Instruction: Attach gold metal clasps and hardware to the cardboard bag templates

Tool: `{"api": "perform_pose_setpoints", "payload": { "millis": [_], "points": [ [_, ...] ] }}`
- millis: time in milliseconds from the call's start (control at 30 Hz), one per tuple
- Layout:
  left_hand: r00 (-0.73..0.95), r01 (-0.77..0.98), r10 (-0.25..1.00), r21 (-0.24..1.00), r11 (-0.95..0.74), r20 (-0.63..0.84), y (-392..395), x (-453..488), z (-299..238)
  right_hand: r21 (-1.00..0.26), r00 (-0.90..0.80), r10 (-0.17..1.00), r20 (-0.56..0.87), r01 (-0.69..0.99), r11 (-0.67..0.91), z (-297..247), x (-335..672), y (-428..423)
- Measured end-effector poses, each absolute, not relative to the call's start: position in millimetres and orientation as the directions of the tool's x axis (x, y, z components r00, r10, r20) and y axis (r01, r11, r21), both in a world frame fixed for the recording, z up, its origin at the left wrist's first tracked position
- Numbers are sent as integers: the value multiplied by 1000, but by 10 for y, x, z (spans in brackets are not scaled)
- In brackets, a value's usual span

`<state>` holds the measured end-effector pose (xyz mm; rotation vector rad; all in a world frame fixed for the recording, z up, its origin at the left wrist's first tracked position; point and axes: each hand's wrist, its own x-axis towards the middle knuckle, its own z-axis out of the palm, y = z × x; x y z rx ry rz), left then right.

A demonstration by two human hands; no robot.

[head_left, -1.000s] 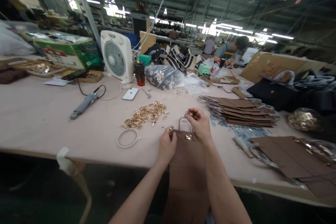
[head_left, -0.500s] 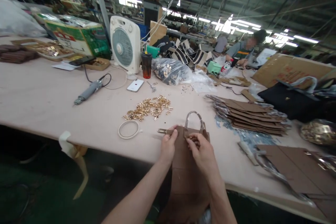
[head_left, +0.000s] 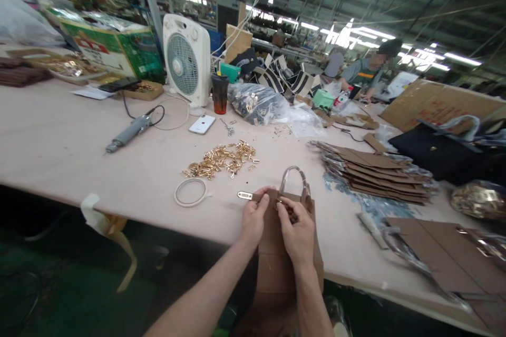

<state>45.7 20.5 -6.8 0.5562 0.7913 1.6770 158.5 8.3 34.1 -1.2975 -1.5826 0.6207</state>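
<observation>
- Far left of the table (head_left: 59, 158): a green box (head_left: 114, 52) at the back with a tray of gold hardware (head_left: 65, 66) in front of it. Nearer the camera, a grey power screwdriver (head_left: 126, 137) lies on its side with its cord looping off.
- Next over, a white fan (head_left: 186, 60) stands upright, with a dark cup (head_left: 220, 93) just beside it and a white phone (head_left: 202, 124) flat in front.
- Middle: a loose pile of gold fittings (head_left: 221, 159), and a white ring (head_left: 191, 192) nearer the table edge, well apart from the hands.
- The left hand (head_left: 255, 216) is pinched shut on a metal-tipped strap (head_left: 247, 196); the shiny tip pokes out to the left, flat on the table.
- The brown bag (head_left: 284, 258) lies on the near edge of the table, its body hanging down over the edge between the arms. Its curved handle (head_left: 293, 181) stands up just past the fingers.
- The right hand (head_left: 296, 229) has its fingers closed tight on the bag's top edge by the handle's base. Whatever's between the fingertips is too small to make out.
- Right of that: a stack of brown panels (head_left: 375, 171), a black bag (head_left: 435, 150) behind it and more flat brown pieces (head_left: 446, 253) near the edge.
- Way back, a co-worker (head_left: 367, 71) sits at the table.
</observation>
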Motion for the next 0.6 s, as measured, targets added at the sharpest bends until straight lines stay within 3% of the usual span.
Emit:
{"api": "perform_pose_setpoints", "payload": {
  "millis": [433,600],
  "points": [
    [-281,-543,960,823,-166,8,142,475,-25,-943,130,970,204,291,159,252,1530,111],
    [-293,-487,956,857,-169,22,143,479,-33,-917,123,971,203,373,145,255,1497,162]
  ]
}}
